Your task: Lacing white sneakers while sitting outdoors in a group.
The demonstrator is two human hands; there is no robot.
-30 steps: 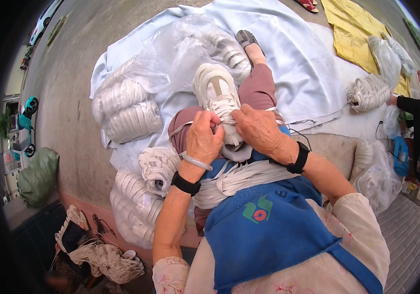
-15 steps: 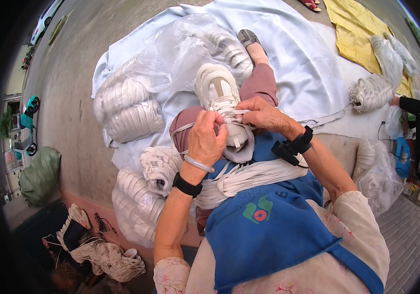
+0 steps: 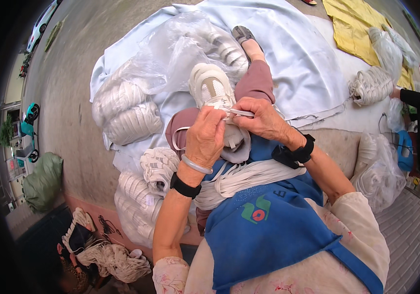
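A pale cream sneaker (image 3: 211,88) with a beige-and-mesh toe rests on my lap, toe pointing away. Both hands are at its lacing. My left hand (image 3: 204,134) pinches a white shoelace at the left side of the eyelets. From the other side, my right hand (image 3: 263,119) grips a flat lace end (image 3: 242,113) between thumb and fingers. The lace's path through the eyelets is partly hidden by my fingers. Across my blue apron (image 3: 264,235) lies a thick bundle of white laces (image 3: 249,177), just below the shoe's heel.
Plastic-wrapped stacks of shoes (image 3: 134,122) lie on a pale blue sheet (image 3: 308,73). Another sneaker (image 3: 160,169) sits by my left forearm. A heap of laces (image 3: 114,259) is at lower left, a green sack (image 3: 43,181) beyond. Bagged shoes (image 3: 379,171) and another person's arm (image 3: 416,110) are at right.
My hands have come closer together over the lacing and now cover more of it. The right hand has turned, with its lace end now lying across the fingers. The shoe has shifted slightly left.
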